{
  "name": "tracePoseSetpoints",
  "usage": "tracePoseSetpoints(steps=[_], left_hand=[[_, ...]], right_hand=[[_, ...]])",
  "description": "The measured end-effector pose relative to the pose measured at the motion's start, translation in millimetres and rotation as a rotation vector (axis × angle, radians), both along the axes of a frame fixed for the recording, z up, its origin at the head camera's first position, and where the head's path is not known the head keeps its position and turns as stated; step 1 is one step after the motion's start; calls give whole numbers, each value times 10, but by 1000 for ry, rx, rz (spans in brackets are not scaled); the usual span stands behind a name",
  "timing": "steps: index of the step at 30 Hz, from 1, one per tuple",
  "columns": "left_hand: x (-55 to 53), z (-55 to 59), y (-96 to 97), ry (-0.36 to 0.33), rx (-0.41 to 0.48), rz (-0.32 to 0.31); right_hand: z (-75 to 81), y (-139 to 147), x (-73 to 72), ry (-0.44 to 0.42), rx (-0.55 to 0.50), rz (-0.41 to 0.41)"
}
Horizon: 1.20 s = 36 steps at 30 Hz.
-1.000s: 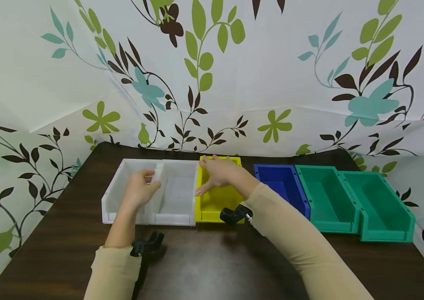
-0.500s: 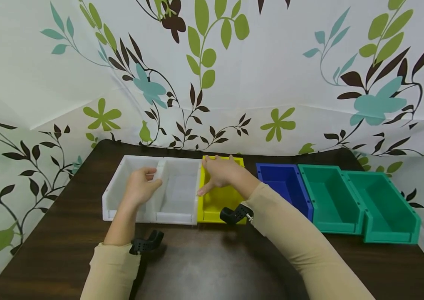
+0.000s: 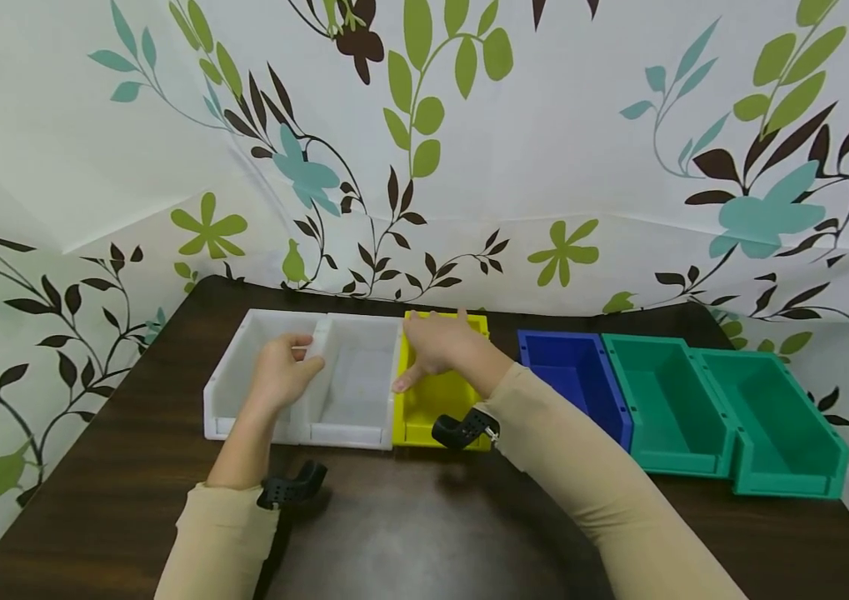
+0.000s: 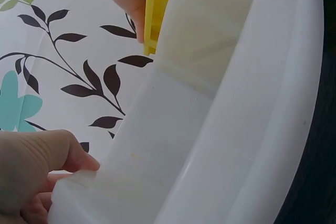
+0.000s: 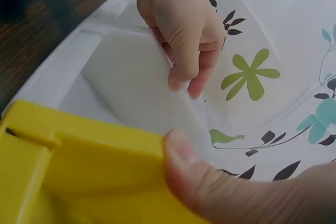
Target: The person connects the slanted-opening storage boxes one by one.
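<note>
Gap between yellow bin [image 3: 424,412] and blue bin [image 3: 570,371] reads slightly wider than a second ago — head view drifted too, so no hard call on how much. Hand poses look about the same. For the work in hand, I'd read it as the white pair and yellow being handled as one block, nudged a bit toward 9 o'clock, with blue left out of it.

Positions from the wearer's seat: yellow bin at 12, right white bin [image 3: 360,375] and left white bin [image 3: 232,367] around 11, blue bin at 1, two green bins [image 3: 664,396] at 2. Yellow looks flush against right white on its 9 o'clock side.

Left hand [image 3: 285,371], about 11: thumb and fingers pinch the wall [image 3: 315,400] between the whites, toward the back. Right hand [image 3: 439,342], at 12: grips yellow bin — thumb on its 9 o'clock wall, fingers over the back rim. Hands are apart, right white bin between them. Exact fingertip contact behind yellow: can't tell.
</note>
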State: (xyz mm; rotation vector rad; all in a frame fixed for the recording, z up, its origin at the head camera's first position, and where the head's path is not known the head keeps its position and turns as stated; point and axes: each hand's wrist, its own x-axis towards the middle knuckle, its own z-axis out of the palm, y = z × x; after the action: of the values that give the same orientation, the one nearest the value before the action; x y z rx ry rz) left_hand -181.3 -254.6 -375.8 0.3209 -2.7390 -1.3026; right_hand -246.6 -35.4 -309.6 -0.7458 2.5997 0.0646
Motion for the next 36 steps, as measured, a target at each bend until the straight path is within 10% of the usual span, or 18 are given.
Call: tracePoseSetpoints(steps=[36], left_hand=[[73,22,-22,17,-58,-14]], right_hand=[[-71,-225,70,38,106,-4]])
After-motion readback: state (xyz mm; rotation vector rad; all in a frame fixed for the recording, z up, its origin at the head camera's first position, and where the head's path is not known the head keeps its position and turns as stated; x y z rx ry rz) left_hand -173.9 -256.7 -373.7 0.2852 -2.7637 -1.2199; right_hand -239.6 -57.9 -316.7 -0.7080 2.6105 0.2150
